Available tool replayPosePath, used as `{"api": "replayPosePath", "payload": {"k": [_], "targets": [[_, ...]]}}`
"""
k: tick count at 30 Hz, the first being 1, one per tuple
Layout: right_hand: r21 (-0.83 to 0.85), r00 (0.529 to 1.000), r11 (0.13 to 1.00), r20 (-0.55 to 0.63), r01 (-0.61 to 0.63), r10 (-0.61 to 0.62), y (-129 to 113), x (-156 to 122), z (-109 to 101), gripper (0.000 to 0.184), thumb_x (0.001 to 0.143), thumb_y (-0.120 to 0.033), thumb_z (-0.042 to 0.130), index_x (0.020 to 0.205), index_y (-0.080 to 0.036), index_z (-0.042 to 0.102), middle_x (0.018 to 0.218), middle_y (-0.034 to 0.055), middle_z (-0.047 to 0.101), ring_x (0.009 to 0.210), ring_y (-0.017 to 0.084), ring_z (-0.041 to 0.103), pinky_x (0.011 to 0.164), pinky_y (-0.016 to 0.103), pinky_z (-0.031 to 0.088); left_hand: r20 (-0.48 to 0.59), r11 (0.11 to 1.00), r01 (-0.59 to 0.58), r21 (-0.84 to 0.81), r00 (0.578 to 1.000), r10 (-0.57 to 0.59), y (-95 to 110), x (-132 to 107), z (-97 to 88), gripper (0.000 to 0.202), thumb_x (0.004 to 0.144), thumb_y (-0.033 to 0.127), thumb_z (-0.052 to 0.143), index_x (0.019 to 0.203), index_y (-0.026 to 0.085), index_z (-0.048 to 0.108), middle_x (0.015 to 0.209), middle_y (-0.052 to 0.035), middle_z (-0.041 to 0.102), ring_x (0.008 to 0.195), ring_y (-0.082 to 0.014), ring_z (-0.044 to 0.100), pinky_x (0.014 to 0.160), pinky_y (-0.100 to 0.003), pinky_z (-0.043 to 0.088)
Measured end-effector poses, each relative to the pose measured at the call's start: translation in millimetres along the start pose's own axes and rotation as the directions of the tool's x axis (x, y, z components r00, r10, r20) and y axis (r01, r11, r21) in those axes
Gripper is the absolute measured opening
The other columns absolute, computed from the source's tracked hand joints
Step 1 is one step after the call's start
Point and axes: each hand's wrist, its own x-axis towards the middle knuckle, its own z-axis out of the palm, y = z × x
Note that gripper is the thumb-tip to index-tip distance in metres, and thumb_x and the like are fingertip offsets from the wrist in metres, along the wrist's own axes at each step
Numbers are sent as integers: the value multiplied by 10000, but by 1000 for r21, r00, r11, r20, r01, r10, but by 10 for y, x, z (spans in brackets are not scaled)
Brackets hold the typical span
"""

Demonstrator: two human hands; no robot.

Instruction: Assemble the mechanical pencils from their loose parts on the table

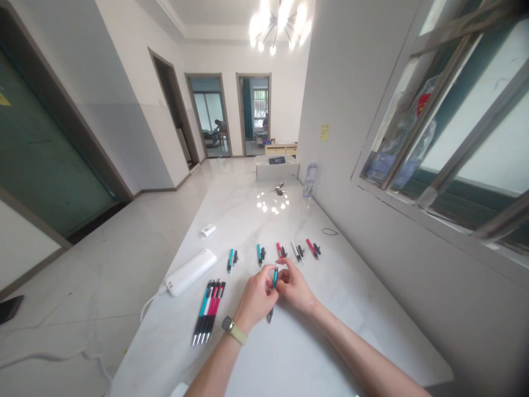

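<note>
Both of my hands meet over the white table [322, 342] around a teal pen [275, 277] with a dark lower grip and a tip pointing toward me. My left hand [260, 290], with a watch on its wrist, has its fingers closed on the barrel. Pinched at the pen's upper end are the fingers of my right hand [295, 285]; a small part there is too fine to make out. Beyond my hands lies a row of pen parts: teal barrels [259, 253], a white barrel [295, 251] and red barrels [311, 248], each beside a black piece [317, 249].
To the left, several whole pens [209, 311] lie side by side. Behind them are a white power strip [191, 272] with its cord and a small white adapter [207, 231]. Farther off are keys [280, 189], a clear bottle [309, 179] and a white box [268, 170]. A wall borders the right.
</note>
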Motion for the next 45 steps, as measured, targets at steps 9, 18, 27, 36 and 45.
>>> {"api": "replayPosePath", "payload": {"k": [9, 18, 27, 36, 45], "targets": [[76, 999, 996, 15, -37, 35, 23, 19, -6, 495, 643, -85, 496, 1118, -209, 427, 636, -75, 554, 543, 106, 490, 502, 203, 358, 7, 1000, 0, 24, 1000, 0, -15, 7, 0, 499, 733, 66, 517, 1190, 265, 539, 714, 42, 561, 559, -112, 530, 555, -210, 396], [99, 998, 993, 19, -65, 64, 58, 35, -16, 487, 638, -77, 502, 1097, -219, 420, 605, -92, 525, 511, 97, 470, 484, 193, 346, 19, 1000, 2, 20, 1000, -3, -5, 7, 8, 502, 735, 74, 526, 1198, 268, 533, 715, 44, 569, 553, -112, 535, 552, -213, 402], [64, 999, 997, 23, -49, 48, 70, 29, -18, 498, 643, -70, 485, 1116, -214, 430, 628, -82, 543, 532, 105, 497, 502, 203, 363, 21, 999, 14, 31, 1000, -15, -2, -2, 7, 491, 740, 83, 527, 1196, 264, 534, 718, 41, 573, 557, -113, 538, 554, -216, 401], [-58, 1000, 998, 28, -10, 12, 44, 14, -26, 499, 669, -63, 481, 1145, -209, 441, 682, -56, 586, 585, 117, 533, 540, 214, 407, 23, 998, 24, 52, 999, -25, -44, 0, 18, 492, 737, 91, 532, 1191, 280, 526, 711, 46, 563, 566, -118, 542, 554, -218, 397], [-121, 1000, 993, 27, 13, -9, 16, 18, -39, 512, 674, -55, 491, 1163, -197, 454, 730, -33, 615, 629, 125, 573, 576, 218, 435, 19, 997, 25, 67, 999, -26, -57, 3, 20, 492, 733, 86, 533, 1186, 278, 523, 710, 48, 559, 570, -116, 542, 554, -215, 387]]}}
